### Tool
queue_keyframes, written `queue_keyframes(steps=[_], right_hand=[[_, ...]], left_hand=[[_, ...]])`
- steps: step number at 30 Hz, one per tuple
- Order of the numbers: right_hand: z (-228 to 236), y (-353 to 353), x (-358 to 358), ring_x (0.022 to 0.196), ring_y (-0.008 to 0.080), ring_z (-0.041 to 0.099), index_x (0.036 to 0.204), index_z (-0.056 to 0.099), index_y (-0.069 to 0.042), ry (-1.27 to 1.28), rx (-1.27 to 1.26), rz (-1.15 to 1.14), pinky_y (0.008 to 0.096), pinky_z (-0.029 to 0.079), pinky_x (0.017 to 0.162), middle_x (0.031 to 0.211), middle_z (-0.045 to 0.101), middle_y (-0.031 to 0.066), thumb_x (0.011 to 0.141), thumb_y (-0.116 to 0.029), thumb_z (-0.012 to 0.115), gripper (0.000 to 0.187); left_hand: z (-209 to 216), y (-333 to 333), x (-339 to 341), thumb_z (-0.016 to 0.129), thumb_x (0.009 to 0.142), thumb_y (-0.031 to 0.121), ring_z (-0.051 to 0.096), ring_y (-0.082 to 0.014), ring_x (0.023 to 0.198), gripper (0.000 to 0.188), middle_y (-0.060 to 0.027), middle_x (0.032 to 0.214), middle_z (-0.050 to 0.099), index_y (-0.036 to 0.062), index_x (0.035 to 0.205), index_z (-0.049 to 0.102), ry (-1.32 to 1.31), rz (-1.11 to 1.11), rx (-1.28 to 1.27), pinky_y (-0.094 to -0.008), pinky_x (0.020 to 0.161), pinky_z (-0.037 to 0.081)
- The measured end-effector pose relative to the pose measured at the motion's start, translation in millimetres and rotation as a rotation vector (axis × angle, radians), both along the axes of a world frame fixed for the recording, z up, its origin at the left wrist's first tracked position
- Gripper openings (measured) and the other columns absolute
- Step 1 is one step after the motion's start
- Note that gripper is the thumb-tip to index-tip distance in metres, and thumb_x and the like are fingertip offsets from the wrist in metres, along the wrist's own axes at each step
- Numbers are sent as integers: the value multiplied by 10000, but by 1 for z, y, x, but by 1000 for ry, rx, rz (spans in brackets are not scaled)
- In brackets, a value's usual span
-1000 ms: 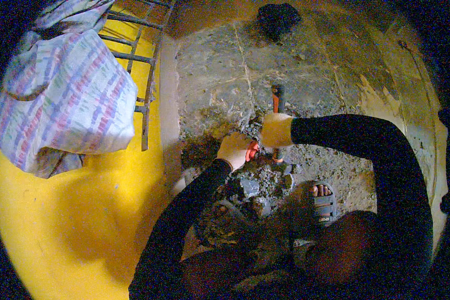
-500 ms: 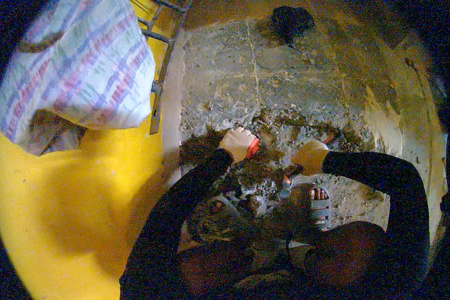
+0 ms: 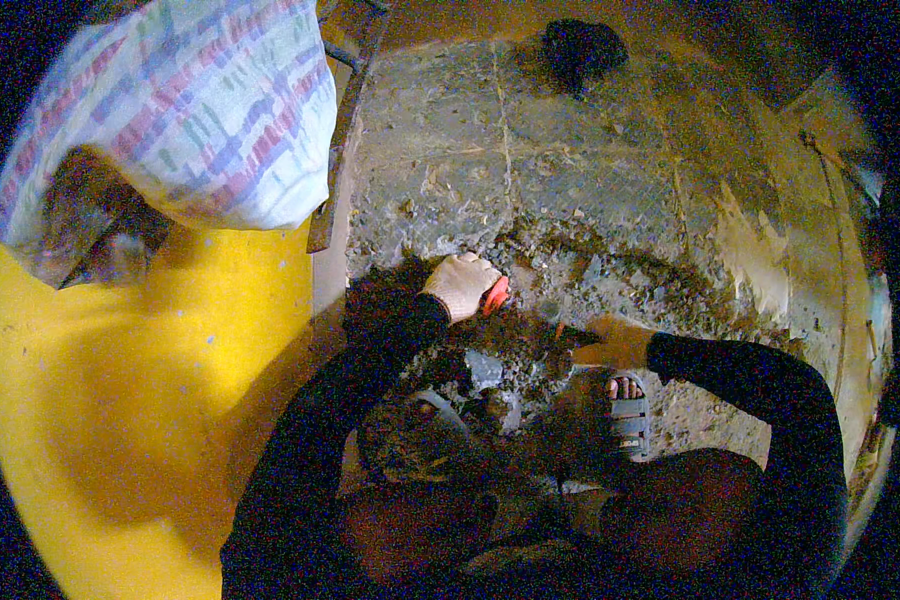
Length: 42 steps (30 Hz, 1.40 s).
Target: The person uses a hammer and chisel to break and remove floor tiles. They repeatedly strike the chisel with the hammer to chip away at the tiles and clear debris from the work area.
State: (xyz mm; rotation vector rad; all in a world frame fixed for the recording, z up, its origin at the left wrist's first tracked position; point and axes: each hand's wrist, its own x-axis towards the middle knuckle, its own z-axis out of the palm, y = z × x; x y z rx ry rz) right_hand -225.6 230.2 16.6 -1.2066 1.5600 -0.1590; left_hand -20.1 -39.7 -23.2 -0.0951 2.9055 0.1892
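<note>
Against 0.5 s ago: right hand (image 3: 615,342) lower in view, near the sandaled foot (image 3: 627,412); the orange handle end that showed beyond it is out of sight. Left hand (image 3: 460,285) at nearly the same spot, red piece (image 3: 495,295) with it. Patterned cloth (image 3: 240,130) sits farther right in view, covering more of the metal frame (image 3: 342,130).

Left hand closed around the red piece, above broken rubble (image 3: 485,370). Right hand dim and blurred; cannot tell whether its fingers close on the dark tool (image 3: 560,329), of which just an orange sliver shows beside them. 2 hands well apart.

Hard to make out: lower end of red piece lost in shadow; most of tool; black object (image 3: 582,55) at far side, kind unclear. Cloth cut off at top. Legs and lower rim sunk in dark.

Edges: yellow surface (image 3: 170,400) ends at a pale strip (image 3: 328,285) left of left hand. Gray floor (image 3: 430,120) stretches beyond the rubble; stained wall (image 3: 755,250) bounds the right. Some room between the 2 hands, over loose debris.
</note>
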Motion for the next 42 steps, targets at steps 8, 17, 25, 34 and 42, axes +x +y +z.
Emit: queue_keyframes(steps=[8, 17, 25, 34, 42], right_hand=[[12, -44, 29, 834, 405, 718, 977, 749, -94, 168, -74, 43, 515, 547, 758, 861, 729, 201, 889, -672, 601, 603], [-6, -25, 25, 644, 266, 670, 890, 733, -46, 53, 47, -113, 436, 507, 615, 721, 684, 110, 807, -588, 717, 548], [-25, 25, 15, 529, 130, 530, 861, 696, -86, -481, 277, -1040, 345, 424, 490, 654, 562, -8, 862, -464, 809, 394], [-6, 9, 10, 480, 149, 530, 762, 651, -83, -215, 166, -686, 357, 423, 452, 597, 547, -5, 863, -502, 778, 449], [-12, -34, 35, 514, 131, 556, 738, 598, -106, -366, 167, -552, 354, 427, 461, 610, 571, 6, 863, -490, 738, 428]], left_hand=[[4, 0, 1, 613, 886, 196, 653, -299, 1093, 248, -80, 1062, 714, 114, 1093, 723, -16, 39, 69, -412, 953, 533], [9, 0, -5, 646, 869, 237, 675, -328, 1048, 202, -99, 1033, 724, 118, 1016, 718, -110, 80, 74, -448, 885, 558], [1, -7, -15, 690, 839, 366, 714, -385, 876, 251, -145, 882, 744, 120, 860, 739, -96, -1, 91, -504, 766, 579], [6, -11, -17, 661, 856, 236, 708, -329, 953, 164, -110, 936, 736, 115, 938, 736, -178, -75, 36, -469, 800, 582], [10, 23, 29, 724, 814, 282, 573, -301, 1184, 460, -55, 1170, 646, 107, 1232, 641, 214, 70, -41, -430, 953, 504]])
